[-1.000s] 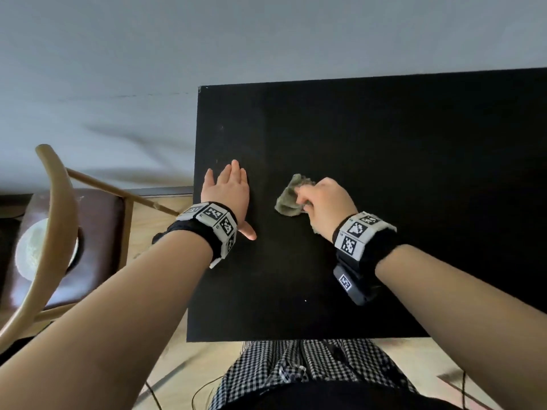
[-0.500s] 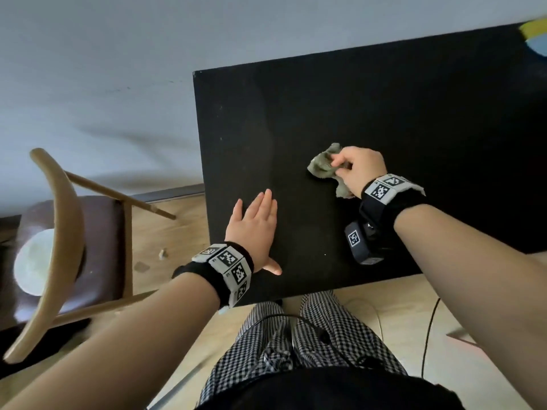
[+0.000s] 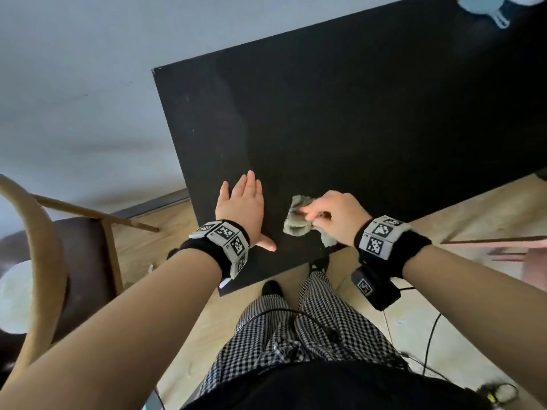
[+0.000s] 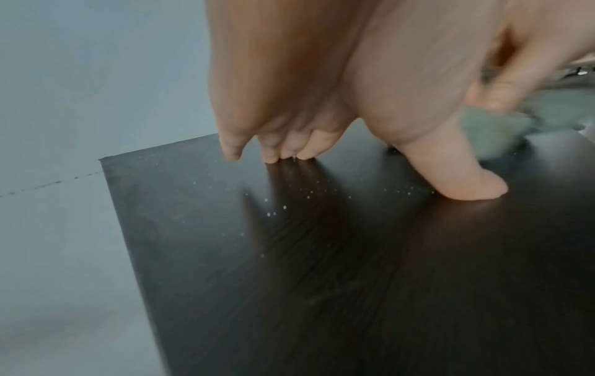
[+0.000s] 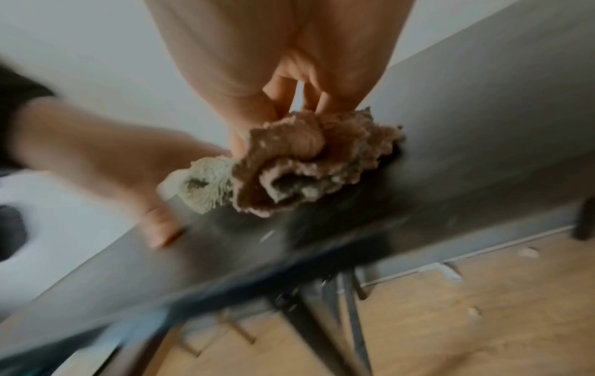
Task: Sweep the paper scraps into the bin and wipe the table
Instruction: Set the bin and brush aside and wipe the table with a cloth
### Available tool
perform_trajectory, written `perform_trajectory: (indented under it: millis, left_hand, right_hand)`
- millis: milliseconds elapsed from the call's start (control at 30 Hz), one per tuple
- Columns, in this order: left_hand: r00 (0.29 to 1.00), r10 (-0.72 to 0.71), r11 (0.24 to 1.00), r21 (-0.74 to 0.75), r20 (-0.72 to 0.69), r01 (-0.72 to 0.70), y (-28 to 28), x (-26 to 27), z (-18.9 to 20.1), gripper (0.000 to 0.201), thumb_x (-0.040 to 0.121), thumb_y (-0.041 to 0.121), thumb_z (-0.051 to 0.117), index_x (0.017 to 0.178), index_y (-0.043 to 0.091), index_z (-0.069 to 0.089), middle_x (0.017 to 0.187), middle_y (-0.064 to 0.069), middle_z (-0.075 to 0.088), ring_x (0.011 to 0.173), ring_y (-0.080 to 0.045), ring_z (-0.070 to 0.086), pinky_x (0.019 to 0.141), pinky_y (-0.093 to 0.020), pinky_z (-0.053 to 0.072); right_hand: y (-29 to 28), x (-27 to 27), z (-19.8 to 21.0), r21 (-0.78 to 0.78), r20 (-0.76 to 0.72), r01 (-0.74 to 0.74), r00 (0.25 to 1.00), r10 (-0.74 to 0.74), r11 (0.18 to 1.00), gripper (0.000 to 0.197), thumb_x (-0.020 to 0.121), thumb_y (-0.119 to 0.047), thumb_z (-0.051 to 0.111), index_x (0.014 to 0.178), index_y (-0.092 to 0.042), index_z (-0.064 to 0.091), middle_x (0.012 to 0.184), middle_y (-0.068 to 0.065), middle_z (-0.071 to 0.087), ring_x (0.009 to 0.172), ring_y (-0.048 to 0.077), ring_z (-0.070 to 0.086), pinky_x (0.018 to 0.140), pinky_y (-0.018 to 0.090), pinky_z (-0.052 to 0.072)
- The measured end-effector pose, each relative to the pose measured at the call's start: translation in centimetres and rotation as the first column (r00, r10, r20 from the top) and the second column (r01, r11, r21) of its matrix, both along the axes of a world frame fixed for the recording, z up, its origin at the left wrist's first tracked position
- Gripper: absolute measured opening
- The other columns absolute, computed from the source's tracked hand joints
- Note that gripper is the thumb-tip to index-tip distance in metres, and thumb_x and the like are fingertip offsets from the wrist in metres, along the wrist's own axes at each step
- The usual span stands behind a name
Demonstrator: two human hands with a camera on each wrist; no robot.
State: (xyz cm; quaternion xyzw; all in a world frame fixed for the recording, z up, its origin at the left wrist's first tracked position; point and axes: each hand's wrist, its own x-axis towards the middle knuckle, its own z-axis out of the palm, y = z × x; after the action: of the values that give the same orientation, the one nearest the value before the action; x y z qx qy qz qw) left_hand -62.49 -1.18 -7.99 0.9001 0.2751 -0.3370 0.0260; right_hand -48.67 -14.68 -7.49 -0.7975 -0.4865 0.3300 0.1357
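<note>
A crumpled grey-green cloth (image 3: pixel 297 221) lies bunched on the black table (image 3: pixel 355 128) near its front edge. My right hand (image 3: pixel 334 216) grips the cloth (image 5: pixel 299 162) with curled fingers and holds it against the tabletop. Just left of it, my left hand (image 3: pixel 244 207) lies flat on the table with straight fingers and the thumb spread out. In the left wrist view the fingertips (image 4: pixel 270 157) and thumb touch the dark surface (image 4: pixel 354 279), which carries tiny white specks. No bin is in view.
A wooden chair (image 3: pixel 44 261) with a dark seat stands left of the table, something white on the seat. Small paper scraps (image 5: pixel 528 253) lie on the wooden floor beside the table leg (image 5: pixel 325 318). A blue and yellow object (image 3: pixel 485 7) sits at the table's far right. Cables trail on the floor.
My right hand has dragged the cloth back toward the table's front edge and closer to my left hand. The left hand stays flat on the table. The head view has shifted.
</note>
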Motion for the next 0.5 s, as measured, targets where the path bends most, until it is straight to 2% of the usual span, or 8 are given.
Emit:
perform_trajectory:
  millis: [100, 167, 233, 300, 400, 500]
  left_hand:
    - [1.0, -0.003, 1.0, 0.014, -0.016, 0.004, -0.1, 0.2, 0.0, 0.139, 0.058, 0.077, 0.065, 0.149, 0.004, -0.01, 0.158, -0.014, -0.012, 0.146, -0.026, -0.006, 0.117, -0.048, 0.002]
    - [0.999, -0.003, 1.0, 0.021, -0.033, 0.004, -0.2, 0.4, 0.0, 0.139, 0.058, 0.078, 0.065, 0.149, 0.004, -0.01, 0.158, -0.014, -0.012, 0.146, -0.026, -0.006, 0.117, -0.048, 0.002]
    - [0.999, -0.004, 1.0, 0.029, -0.047, 0.005, -0.2, 0.4, 0.0, 0.139, 0.058, 0.078, 0.065, 0.149, 0.004, -0.009, 0.158, -0.014, -0.012, 0.146, -0.027, -0.005, 0.117, -0.048, 0.003]
    - [0.998, -0.003, 0.999, 0.039, -0.055, 0.006, -0.2, 0.4, 0.0, 0.139, 0.058, 0.078, 0.065, 0.149, 0.003, -0.009, 0.158, -0.014, -0.012, 0.146, -0.027, -0.005, 0.117, -0.047, 0.003]
    - [0.998, 0.0, 0.999, 0.046, -0.061, 0.003, -0.3, 0.5, 0.1, 0.139, 0.058, 0.077, 0.066, 0.149, 0.003, -0.01, 0.158, -0.014, -0.012, 0.146, -0.027, -0.004, 0.117, -0.047, 0.003]
    - [0.997, 0.007, 0.998, 0.057, -0.071, -0.003, -0.5, 0.7, 0.2, 0.14, 0.058, 0.078, 0.065, 0.149, 0.004, -0.009, 0.158, -0.014, -0.011, 0.146, -0.027, -0.003, 0.117, -0.047, 0.005]
  right_hand:
    - [0.6, 4.3, -0.6, 0.084, 0.108, 0.271, 0.954, -0.279, 0.959, 0.018, 0.086, -0.007, 0.06, 0.1, -0.011, 0.07, 0.115, 0.007, 0.065, 0.111, 0.024, 0.058, 0.092, 0.02, 0.038]
    - [1.1, 5.4, -1.5, 0.1, 0.136, 0.351, 0.922, -0.362, 0.931, 0.018, 0.086, -0.007, 0.058, 0.1, -0.011, 0.068, 0.113, 0.009, 0.066, 0.109, 0.026, 0.06, 0.091, 0.025, 0.041]
    - [1.3, 4.2, -2.2, 0.071, 0.212, 0.319, 0.921, -0.327, 0.945, 0.021, 0.086, -0.009, 0.057, 0.103, -0.012, 0.067, 0.109, 0.015, 0.064, 0.102, 0.033, 0.06, 0.087, 0.032, 0.044]
    - [0.5, 1.4, -2.1, 0.062, 0.24, 0.208, 0.946, -0.217, 0.976, 0.023, 0.085, -0.011, 0.056, 0.104, -0.014, 0.068, 0.106, 0.019, 0.06, 0.096, 0.036, 0.058, 0.084, 0.034, 0.045]
    - [-2.4, -3.4, -1.5, 0.025, 0.127, 0.03, 0.991, -0.033, 0.999, 0.025, 0.088, -0.017, 0.055, 0.111, -0.02, 0.065, 0.112, 0.011, 0.054, 0.099, 0.026, 0.057, 0.092, 0.036, 0.048]
    - [-4.9, -5.7, -1.0, 0.005, -0.01, -0.058, 0.998, 0.058, 0.998, 0.034, 0.091, -0.018, 0.051, 0.123, -0.024, 0.06, 0.116, 0.005, 0.051, 0.102, 0.019, 0.056, 0.092, 0.033, 0.049]
